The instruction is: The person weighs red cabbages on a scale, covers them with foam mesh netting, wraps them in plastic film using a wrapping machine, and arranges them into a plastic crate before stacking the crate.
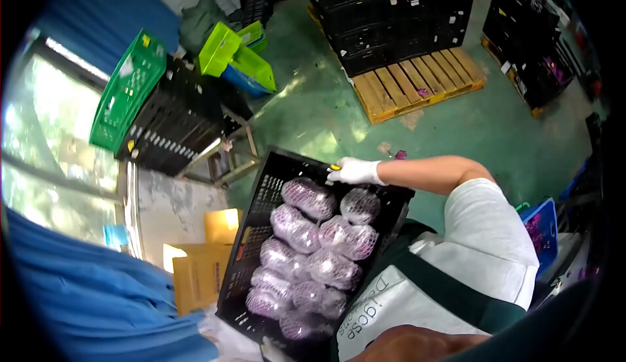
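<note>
A black crate (244, 264) with slotted walls is held against my body. Several purple-and-white bundles (336, 267) in clear wrap and netting lie in it in rows. My right hand (353, 170), in a white glove, has its fingers wrapped over the crate's far rim, beside a small yellow mark. Near the crate's bottom edge in view, my left hand (272, 349), also gloved, shows only in part, and its fingers are mostly hidden.
Stacked black crates (398, 20) stand on a wooden pallet (417, 85) ahead. Green bins (244, 62) and a green crate (130, 88) are at the left, above a wooden stand (241, 157). Cardboard boxes (199, 277) sit left of my crate; a blue crate (548, 231) is at right.
</note>
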Demonstrator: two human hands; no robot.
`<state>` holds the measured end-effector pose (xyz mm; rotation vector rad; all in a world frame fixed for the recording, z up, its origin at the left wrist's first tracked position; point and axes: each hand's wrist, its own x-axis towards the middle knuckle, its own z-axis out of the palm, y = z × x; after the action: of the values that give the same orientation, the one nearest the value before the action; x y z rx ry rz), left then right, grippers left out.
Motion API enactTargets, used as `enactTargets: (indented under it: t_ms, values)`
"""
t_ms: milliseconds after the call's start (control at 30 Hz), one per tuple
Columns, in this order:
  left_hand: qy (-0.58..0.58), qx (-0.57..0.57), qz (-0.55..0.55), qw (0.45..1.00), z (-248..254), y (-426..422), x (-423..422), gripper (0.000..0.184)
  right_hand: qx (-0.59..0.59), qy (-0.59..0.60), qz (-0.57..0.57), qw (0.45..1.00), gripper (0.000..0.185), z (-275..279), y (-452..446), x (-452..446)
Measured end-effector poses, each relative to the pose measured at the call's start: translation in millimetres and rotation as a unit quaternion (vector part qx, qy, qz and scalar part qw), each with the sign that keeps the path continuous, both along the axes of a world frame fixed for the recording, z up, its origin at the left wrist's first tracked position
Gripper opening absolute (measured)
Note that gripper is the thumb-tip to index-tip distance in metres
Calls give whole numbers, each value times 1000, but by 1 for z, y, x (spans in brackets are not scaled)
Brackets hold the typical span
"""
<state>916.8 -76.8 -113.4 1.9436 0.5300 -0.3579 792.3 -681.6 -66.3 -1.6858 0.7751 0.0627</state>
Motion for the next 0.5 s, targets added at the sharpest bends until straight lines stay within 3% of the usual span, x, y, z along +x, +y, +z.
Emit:
enactTargets:
  t_ms: [100,133,233,367,500]
  values:
    - [-10,-22,-69,997,9,-85,44,19,16,22,-87,996,45,41,-73,-40]
    - [11,-49,-53,997,18,-138,55,19,15,14,-113,993,44,34,-101,-52]
    - [-29,-29,-194,980,6,-252,112,22,-2,2,-189,982,34,-6,-170,-88]
    - [-32,-30,-339,940,10,-406,182,8,89,-30,-335,937,24,4,-224,-129]
    - [-37,-105,-446,888,6,-561,273,5,70,-80,-413,904,19,9,-297,-140]
